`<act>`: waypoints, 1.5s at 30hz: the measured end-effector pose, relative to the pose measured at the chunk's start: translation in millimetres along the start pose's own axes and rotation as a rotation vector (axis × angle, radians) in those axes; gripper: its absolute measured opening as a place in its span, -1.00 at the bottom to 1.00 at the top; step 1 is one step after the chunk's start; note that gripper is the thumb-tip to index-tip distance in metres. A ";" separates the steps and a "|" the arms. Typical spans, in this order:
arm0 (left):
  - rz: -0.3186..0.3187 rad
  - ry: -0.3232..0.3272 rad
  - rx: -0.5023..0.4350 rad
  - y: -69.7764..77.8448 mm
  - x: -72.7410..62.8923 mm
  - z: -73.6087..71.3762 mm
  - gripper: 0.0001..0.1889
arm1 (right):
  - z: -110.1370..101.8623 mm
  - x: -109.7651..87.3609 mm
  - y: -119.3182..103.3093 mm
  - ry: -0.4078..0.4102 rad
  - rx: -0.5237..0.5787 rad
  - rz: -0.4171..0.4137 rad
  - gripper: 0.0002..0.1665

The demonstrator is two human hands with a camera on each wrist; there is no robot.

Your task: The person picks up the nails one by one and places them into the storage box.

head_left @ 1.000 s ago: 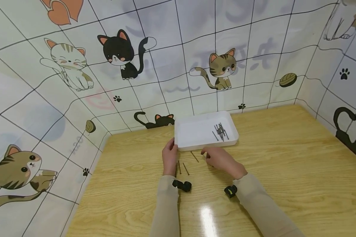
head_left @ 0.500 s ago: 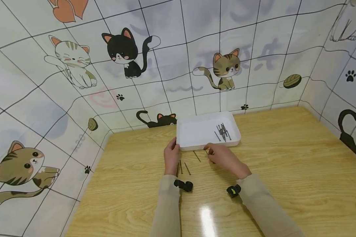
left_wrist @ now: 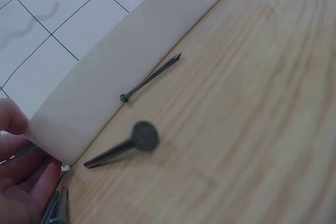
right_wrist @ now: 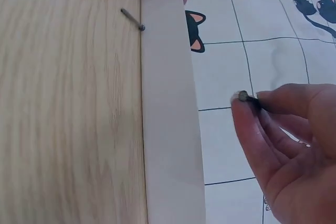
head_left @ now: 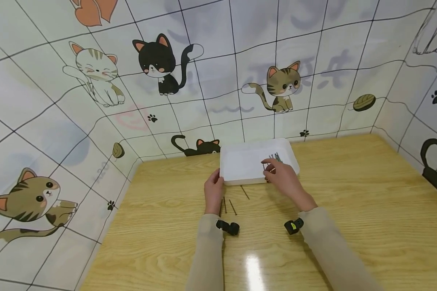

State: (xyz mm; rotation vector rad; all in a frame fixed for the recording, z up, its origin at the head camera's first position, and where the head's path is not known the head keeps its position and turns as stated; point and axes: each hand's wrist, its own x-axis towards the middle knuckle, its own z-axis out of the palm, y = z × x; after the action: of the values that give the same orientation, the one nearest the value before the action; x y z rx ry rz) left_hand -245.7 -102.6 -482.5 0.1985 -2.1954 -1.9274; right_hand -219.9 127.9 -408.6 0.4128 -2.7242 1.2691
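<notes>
A white rectangular tray (head_left: 240,161) stands on the wooden table. My left hand (head_left: 213,192) grips its near left corner, thumb at the rim and fingers against the side. Between thumb and fingertips my right hand (head_left: 285,180) pinches a nail (right_wrist: 243,96), held above the right part of the tray's front wall. Behind that hand, several dark nails (head_left: 278,157) lie in the tray's right end, partly covered. One nail (left_wrist: 152,77) lies on the table close to the front wall. Nearer to me, a second nail (head_left: 233,207) and others lie beside my left hand.
The wooden table (head_left: 349,210) extends on both sides of the tray. Right behind the tray hangs a wall covering (head_left: 225,81) with cat drawings, which also closes off the left and right sides. A black wrist camera sits on each sleeve.
My right hand has picked up a nail from the table before the tray and raised it over the tray's front wall. The left hand stays at the corner. The head view has shifted slightly.
</notes>
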 end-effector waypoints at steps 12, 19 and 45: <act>0.021 0.020 -0.011 5.9 8.2 -3.1 -0.60 | -8.5 53.4 10.9 0.058 -0.057 -0.002 -0.59; 0.011 0.019 -0.027 7.3 9.3 -2.5 -0.61 | -9.8 74.8 16.4 -0.009 -0.095 0.025 -0.58; -0.026 0.032 0.047 -0.7 2.3 1.1 -0.61 | 20.8 106.0 44.1 -0.190 -0.221 0.244 -0.59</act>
State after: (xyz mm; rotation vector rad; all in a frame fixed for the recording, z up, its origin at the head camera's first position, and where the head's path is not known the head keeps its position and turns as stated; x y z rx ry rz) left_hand -248.3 -102.1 -483.1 0.2648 -2.2293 -1.8744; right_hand -333.7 118.0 -432.1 0.1922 -3.1135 1.0028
